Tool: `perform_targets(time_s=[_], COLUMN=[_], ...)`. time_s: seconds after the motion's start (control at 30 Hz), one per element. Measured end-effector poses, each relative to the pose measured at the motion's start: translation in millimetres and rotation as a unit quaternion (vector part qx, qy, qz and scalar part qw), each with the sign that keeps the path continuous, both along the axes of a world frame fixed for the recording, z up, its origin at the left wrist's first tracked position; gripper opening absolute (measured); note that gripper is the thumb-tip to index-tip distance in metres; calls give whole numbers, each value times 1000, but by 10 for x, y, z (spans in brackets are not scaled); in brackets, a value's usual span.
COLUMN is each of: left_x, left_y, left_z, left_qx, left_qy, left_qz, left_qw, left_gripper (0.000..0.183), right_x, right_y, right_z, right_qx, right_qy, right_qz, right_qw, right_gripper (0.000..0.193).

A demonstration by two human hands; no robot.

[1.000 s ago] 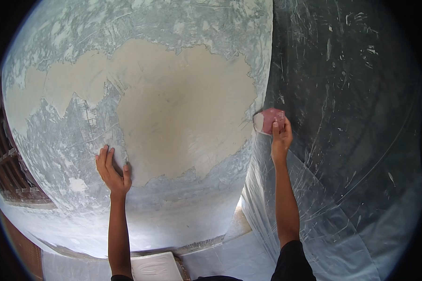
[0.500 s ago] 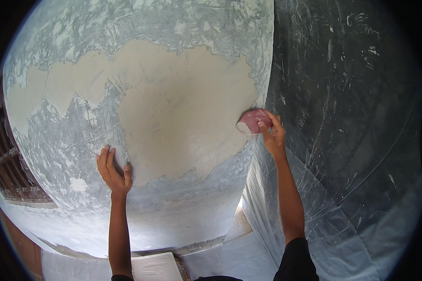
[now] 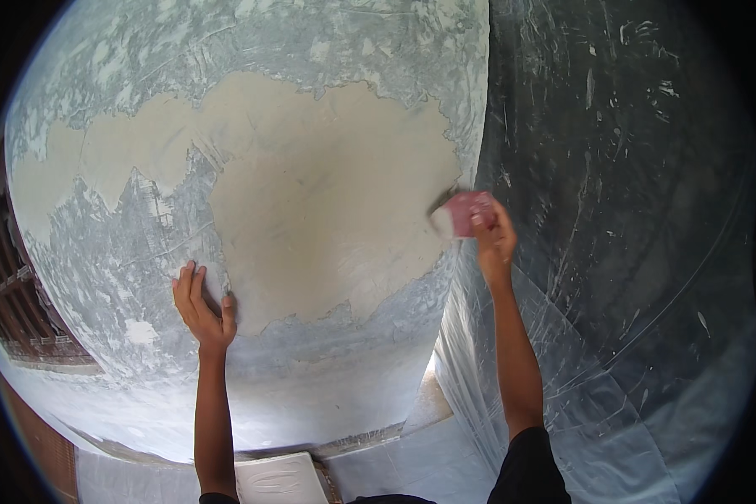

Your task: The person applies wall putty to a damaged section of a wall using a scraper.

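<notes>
Red spreader (image 3: 474,213), with a pale front edge and whitish smears, is gripped between thumb and fingers of the right hand (image 3: 497,250), at the right border of the beige coating, close to the wall's right edge; both hand and tool are a little blurred, so I cannot tell whether the spreader's edge presses on the surface. Left hand (image 3: 203,315) is spread wide, thumb apart from the fingers, its fingertips up against the wall (image 3: 378,42) just beside the coating's lower left part. Both forearms rise from below, the right coming out of a black sleeve (image 3: 531,470). Between and above the 2 hands lies the beige coating (image 3: 328,193), ragged along its border, with a long arm reaching left. Around it the wall is grey with white streaks. To the right hangs a dark sheet (image 3: 630,210) marked with white splashes, and below that lies clear plastic (image 3: 596,428), creased. Near the left forearm, at the bottom, sits a white tray (image 3: 281,479). Brown slats (image 3: 29,311) show at the far left.
</notes>
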State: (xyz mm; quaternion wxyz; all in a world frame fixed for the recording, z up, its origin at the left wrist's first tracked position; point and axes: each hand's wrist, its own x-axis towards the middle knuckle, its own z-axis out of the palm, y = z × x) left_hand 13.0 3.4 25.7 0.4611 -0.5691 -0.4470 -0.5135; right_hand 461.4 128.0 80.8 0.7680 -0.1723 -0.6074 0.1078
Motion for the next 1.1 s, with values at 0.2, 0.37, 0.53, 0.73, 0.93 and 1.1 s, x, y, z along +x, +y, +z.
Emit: perform_targets(time_s=[0.2,0.37,0.53,0.73,0.93,1.1], left_x=[6,27,6,-1,24,-12], left_y=[-1,-1,-3,-7,-6,-9], left_z=[2,19,3,15,16,-3], left_qx=[2,3,2,4,3,3], left_qy=[0,1,0,3,1,1], left_qz=[5,0,1,6,-2,6], left_qw=[1000,1000,1000,1000,1000,1000], left_gripper=[50,50,50,50,50,50], right_x=[-32,7,-123,-213,-242,-275], right_y=[78,58,-88,-102,-144,-181], right_z=[-16,-253,-78,-466,-272,-552], right_qx=[-8,-30,-36,-42,-39,-19], right_qy=[34,-95,148,-203,180,-196], right_qz=[-38,-104,18,-152,12,-132], right_qw=[999,990,988,966,983,971], right_gripper=[36,37,35,34,33,30])
